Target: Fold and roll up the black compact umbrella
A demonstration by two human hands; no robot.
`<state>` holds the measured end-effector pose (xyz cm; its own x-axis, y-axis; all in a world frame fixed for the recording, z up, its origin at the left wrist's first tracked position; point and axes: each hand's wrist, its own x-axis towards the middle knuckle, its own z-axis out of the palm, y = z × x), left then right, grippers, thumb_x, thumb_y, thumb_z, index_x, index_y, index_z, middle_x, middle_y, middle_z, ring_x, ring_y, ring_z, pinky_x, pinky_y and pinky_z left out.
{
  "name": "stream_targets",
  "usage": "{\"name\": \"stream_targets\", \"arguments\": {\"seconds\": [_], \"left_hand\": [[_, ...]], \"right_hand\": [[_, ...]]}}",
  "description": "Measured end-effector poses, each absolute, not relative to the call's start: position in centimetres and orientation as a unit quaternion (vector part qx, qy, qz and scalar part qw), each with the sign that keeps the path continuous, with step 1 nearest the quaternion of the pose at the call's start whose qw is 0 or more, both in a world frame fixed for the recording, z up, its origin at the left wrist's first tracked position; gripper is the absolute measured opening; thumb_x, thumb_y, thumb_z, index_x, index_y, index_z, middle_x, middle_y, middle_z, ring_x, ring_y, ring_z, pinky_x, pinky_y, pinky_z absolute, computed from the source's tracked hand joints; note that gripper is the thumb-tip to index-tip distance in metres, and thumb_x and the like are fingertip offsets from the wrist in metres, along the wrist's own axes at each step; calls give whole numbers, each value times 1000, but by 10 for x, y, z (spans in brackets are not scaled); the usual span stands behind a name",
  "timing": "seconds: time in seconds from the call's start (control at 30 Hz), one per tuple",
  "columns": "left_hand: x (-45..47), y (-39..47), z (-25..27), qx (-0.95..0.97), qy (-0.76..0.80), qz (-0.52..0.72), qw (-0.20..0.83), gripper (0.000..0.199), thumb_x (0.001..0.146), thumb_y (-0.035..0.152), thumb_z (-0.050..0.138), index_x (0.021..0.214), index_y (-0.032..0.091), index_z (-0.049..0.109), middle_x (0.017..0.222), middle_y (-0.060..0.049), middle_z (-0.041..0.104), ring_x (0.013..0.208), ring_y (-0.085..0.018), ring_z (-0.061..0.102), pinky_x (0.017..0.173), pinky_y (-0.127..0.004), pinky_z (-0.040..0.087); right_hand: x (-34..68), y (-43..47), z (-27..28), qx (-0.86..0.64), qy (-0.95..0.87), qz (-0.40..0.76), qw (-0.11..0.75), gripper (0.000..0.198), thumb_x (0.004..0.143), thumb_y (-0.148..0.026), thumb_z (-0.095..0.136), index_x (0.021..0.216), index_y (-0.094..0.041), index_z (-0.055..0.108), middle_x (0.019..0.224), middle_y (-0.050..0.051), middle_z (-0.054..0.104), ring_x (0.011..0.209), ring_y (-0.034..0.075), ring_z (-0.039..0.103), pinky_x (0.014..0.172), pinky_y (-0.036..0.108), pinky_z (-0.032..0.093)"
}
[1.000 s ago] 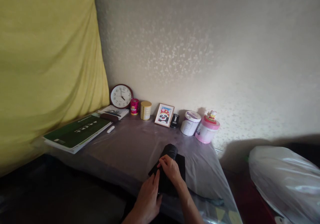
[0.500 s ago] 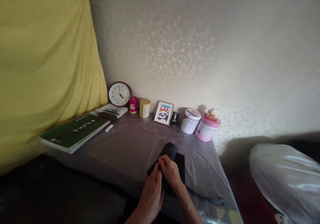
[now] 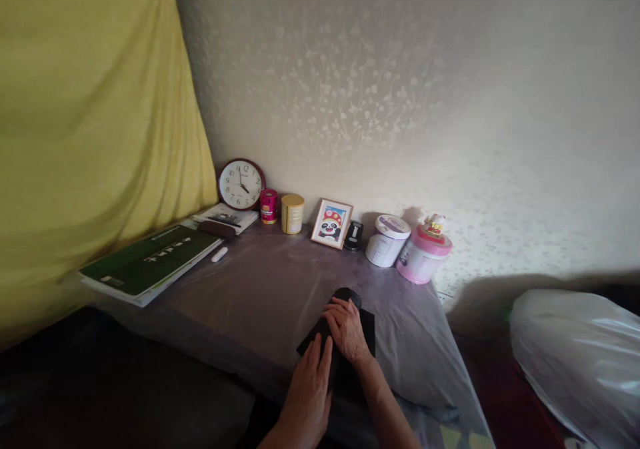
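A black, soft-looking bundle (image 3: pixel 347 295) with a rounded, rolled far end lies near the front of the table, on a flat black piece (image 3: pixel 369 325) whose corners stick out on both sides. My right hand (image 3: pixel 347 332) rests over the top of the bundle, its fingers stretched out and slightly spread. Along the near left side, my left hand (image 3: pixel 311 382) lies with straight fingers against the black material, the thumb side partly hidden. The part of the bundle under both palms cannot be seen, so its exact kind is unclear.
Along the wall stand a round clock (image 3: pixel 243 184), a pink can (image 3: pixel 269 207), a yellow tin (image 3: pixel 293 214), a framed panda picture (image 3: pixel 331 223), a black stapler-like object (image 3: pixel 353 235) and two tubs (image 3: pixel 387 241). Green book (image 3: pixel 150 262) at left; plastic-wrapped bundle (image 3: pixel 575 349) at right.
Both hands have loosened from a pinch at the middle of the black bundle to straighter fingers lying on it. My right hand has moved slightly forward over the rolled end. The view has shifted a little.
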<state>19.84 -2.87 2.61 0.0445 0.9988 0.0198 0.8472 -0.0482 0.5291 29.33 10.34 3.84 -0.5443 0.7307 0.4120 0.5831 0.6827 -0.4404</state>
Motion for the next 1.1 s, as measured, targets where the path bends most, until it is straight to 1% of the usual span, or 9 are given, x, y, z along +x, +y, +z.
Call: {"name": "stream_targets", "arguments": {"seconds": [0.2,0.27,0.4,0.57,0.63,0.73,0.9,1.0,1.1], "left_hand": [[196,-25,43,679,677,147,243,87,62,-4,42,142,14,12,151,-15,13,138,-26,18,110,-41,24],[195,-24,40,676,677,161,243,89,60,-5,42,142,14,11,151,-15,14,137,-26,20,110,-39,24],[193,-24,31,681,664,196,239,91,60,-6,42,142,15,10,151,-14,14,137,-23,20,111,-37,24],[190,-25,31,678,658,216,246,90,61,-5,43,142,14,9,151,-15,15,136,-23,22,110,-35,25],[190,-25,30,676,658,223,246,89,62,-5,43,142,14,10,150,-15,17,136,-23,23,110,-35,25],[190,-25,26,677,656,239,233,88,62,-5,42,142,15,10,149,-15,20,135,-24,26,109,-37,26],[191,-25,20,681,648,265,216,87,63,-6,40,142,16,10,148,-17,22,135,-24,27,108,-40,29],[191,-26,20,682,646,268,215,87,63,-6,41,142,15,11,148,-17,23,135,-24,27,108,-39,28],[190,-25,21,683,643,271,215,85,64,-4,43,142,13,12,147,-18,24,135,-24,27,108,-37,28]], "right_hand": [[292,137,35,-418,-854,118,287,32,90,-22,40,85,-28,70,101,1,70,118,20,47,106,46,19],[292,147,31,-434,-841,121,300,32,90,-23,38,87,-26,70,106,2,68,119,20,47,105,43,24],[301,163,25,-518,-768,146,348,30,86,-27,41,99,-18,66,110,9,66,108,20,56,98,35,35],[349,154,20,-615,-675,140,382,42,83,-37,36,106,-12,61,109,17,64,105,24,58,92,37,41],[370,141,18,-643,-644,147,388,44,83,-42,34,103,-13,62,102,15,67,96,25,62,84,36,46],[386,116,13,-656,-625,170,388,43,82,-46,34,95,-17,64,82,9,70,76,22,66,67,31,49],[375,80,9,-639,-629,206,392,44,78,-51,44,94,-16,65,65,5,67,61,21,64,58,31,48],[363,68,10,-634,-629,201,401,46,74,-51,50,98,-14,64,64,5,67,60,22,63,58,32,48],[353,62,14,-622,-636,201,410,45,73,-48,53,102,-15,63,76,8,70,71,25,66,63,33,50]]}}
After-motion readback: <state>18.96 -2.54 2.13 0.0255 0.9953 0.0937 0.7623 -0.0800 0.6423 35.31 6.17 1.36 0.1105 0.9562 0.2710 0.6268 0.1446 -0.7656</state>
